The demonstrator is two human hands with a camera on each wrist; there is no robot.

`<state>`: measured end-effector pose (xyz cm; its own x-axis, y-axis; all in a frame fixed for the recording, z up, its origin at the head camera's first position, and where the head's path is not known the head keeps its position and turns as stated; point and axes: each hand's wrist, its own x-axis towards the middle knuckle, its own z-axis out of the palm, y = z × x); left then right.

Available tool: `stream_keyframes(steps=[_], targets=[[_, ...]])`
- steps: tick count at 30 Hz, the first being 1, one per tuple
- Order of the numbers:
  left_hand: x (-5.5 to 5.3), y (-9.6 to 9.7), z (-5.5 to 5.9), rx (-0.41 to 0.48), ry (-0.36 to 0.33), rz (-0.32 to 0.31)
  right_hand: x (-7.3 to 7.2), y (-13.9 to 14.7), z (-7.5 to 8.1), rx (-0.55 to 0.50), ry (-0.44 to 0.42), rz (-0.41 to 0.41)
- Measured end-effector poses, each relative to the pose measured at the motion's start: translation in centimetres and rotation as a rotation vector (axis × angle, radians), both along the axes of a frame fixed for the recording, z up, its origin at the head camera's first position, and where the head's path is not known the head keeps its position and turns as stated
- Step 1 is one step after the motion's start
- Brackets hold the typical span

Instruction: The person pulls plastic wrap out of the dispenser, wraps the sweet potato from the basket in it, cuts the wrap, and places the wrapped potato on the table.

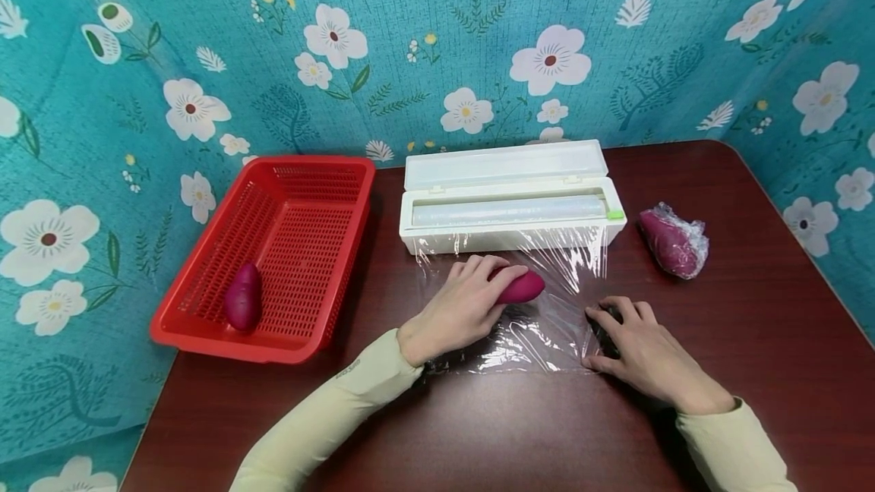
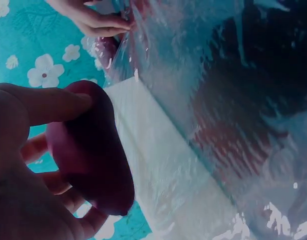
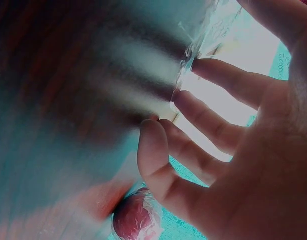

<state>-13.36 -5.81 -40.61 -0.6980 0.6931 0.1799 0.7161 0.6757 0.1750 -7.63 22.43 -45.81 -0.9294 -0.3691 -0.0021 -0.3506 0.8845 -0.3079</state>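
Observation:
My left hand (image 1: 462, 298) grips a smooth purple sweet potato (image 1: 522, 288) above a sheet of clear plastic wrap (image 1: 540, 336). The left wrist view shows the thumb on one side of the sweet potato (image 2: 96, 155) and fingers round the other. Out of a white wrap dispenser (image 1: 513, 238), its lid raised, the sheet runs toward me over the table. At the sheet's right edge, my right hand (image 1: 645, 351) rests its fingertips, fingers spread and slightly bent. The right wrist view shows fingertips touching the film edge (image 3: 181, 75), with no clear pinch.
A red plastic basket (image 1: 349, 249) stands at the left, holding another purple sweet potato (image 1: 243, 298). Right of the dispenser lies a sweet potato wrapped in film (image 1: 675, 241). Behind the dark wooden table (image 1: 506, 431) hangs a teal flowered cloth (image 1: 410, 59).

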Motion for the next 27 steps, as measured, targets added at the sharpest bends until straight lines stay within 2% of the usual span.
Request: stream_keyframes(steps=[5, 10, 20, 27], targets=[[-0.1, 0.8, -0.9, -0.069, 0.004, 0.038, 0.0, 0.0, -0.1, -0.003, -0.001, -0.001], [-0.3, 1.6, -2.0, -0.092, 0.015, 0.059, 0.0, 0.0, -0.2, -0.008, 0.013, 0.001], [-0.7, 2.4, -3.3, -0.107, -0.039, 0.103, 0.0, 0.0, -0.2, 0.000, 0.016, -0.003], [-0.9, 2.2, -3.9, -0.079, -0.084, 0.100, 0.0, -0.1, -0.2, 0.004, 0.019, -0.005]])
